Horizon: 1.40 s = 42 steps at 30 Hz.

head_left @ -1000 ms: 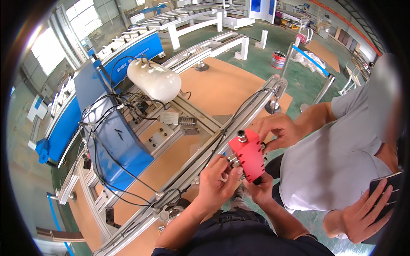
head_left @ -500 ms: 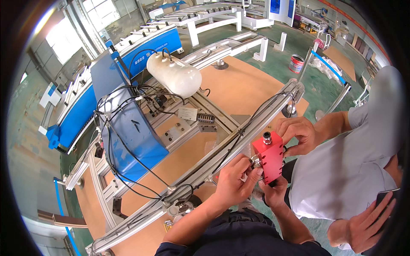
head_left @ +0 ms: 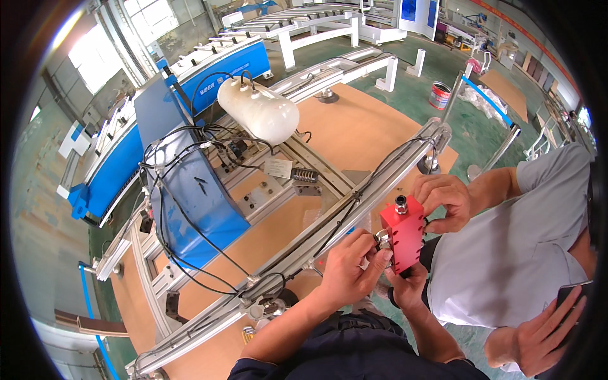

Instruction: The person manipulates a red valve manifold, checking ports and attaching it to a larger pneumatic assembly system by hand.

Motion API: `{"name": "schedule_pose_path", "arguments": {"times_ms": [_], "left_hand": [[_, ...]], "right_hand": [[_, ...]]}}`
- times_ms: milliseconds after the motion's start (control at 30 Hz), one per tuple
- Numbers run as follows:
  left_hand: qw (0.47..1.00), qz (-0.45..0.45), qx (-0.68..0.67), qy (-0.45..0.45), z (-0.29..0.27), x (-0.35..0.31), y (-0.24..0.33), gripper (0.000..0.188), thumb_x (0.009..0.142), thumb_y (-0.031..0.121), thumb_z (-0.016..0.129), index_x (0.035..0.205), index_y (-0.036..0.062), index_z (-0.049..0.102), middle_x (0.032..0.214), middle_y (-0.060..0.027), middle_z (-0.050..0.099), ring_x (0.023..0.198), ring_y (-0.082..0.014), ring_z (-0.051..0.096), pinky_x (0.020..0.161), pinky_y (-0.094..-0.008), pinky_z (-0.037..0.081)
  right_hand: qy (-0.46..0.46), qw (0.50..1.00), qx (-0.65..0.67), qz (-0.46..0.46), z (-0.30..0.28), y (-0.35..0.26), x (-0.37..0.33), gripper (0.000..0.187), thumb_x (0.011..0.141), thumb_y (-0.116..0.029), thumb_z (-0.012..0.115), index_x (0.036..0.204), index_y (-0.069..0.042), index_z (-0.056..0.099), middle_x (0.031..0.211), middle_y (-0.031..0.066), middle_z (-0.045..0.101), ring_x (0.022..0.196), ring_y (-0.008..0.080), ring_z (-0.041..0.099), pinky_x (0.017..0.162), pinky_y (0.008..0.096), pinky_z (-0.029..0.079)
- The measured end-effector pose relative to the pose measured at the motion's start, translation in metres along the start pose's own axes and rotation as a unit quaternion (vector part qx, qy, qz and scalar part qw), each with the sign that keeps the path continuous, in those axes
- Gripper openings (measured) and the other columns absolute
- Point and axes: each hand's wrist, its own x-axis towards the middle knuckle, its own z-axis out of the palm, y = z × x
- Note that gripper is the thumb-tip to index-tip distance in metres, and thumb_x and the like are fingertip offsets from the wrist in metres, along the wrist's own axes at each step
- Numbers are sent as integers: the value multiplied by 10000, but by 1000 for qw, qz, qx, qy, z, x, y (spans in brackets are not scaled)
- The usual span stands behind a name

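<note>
A red rectangular block (head_left: 407,235) with a metal fitting (head_left: 401,204) on its top stands roughly upright above my lap. My left hand (head_left: 352,269) is closed, thumb and fingers pinching a shiny metal fitting (head_left: 382,240) on the block's left side. From below, my right hand (head_left: 409,286) grips the base of the block; part of its fingers are hidden behind it. A co-worker's hand (head_left: 445,201) reaches in from the right, its fingers at a dark fitting on the block's right side.
Ahead lies an aluminium frame (head_left: 329,234) with black hoses, a blue housing (head_left: 199,202) and a white tank (head_left: 258,113), over brown board (head_left: 354,126). The co-worker in a grey shirt (head_left: 506,253) stands close on the right, a phone (head_left: 573,297) in the other hand.
The red block has shifted slightly to the right, my hands staying on it. The co-worker's head has moved out of view at the upper right.
</note>
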Motion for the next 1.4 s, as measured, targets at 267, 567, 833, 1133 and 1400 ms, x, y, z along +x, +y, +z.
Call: {"name": "schedule_pose_path", "arguments": {"times_ms": [267,567,833,1133,1400], "left_hand": [[1000,-5,11,-5,0,1,2,192,826,101,642,729,-9,518,664,-100,457,544,-239,440,492,-313,358],[1000,-7,10,-3,-2,1,2,184,822,90,642,731,-7,514,667,-98,453,536,-229,438,492,-308,361],[1000,-1,19,3,-4,1,1,251,841,90,635,701,-15,455,678,-95,436,524,-175,416,482,-284,349],[1000,-16,11,-1,-6,0,-2,197,828,115,647,756,-19,521,689,-94,467,540,-191,443,497,-285,369],[1000,-2,11,25,-12,7,0,205,882,162,610,875,-40,576,727,-89,497,576,-164,466,534,-273,389]], "right_hand": [[2,1000,-16,3,-1,-3,-1,106,756,-3,634,859,-9,611,697,-34,551,639,36,448,568,205,380],[-14,1000,-10,7,-3,-1,0,146,760,7,627,905,-4,614,737,-9,572,671,43,479,598,207,399],[2,1000,-19,-9,2,2,0,122,748,22,620,869,5,621,733,2,552,655,57,469,585,215,382],[-8,999,9,37,3,-3,0,120,737,23,623,854,-3,618,738,9,550,652,59,472,585,215,384],[-12,1000,-8,14,6,-8,0,124,765,24,633,885,-2,613,780,-8,584,703,43,492,630,206,410]]}}
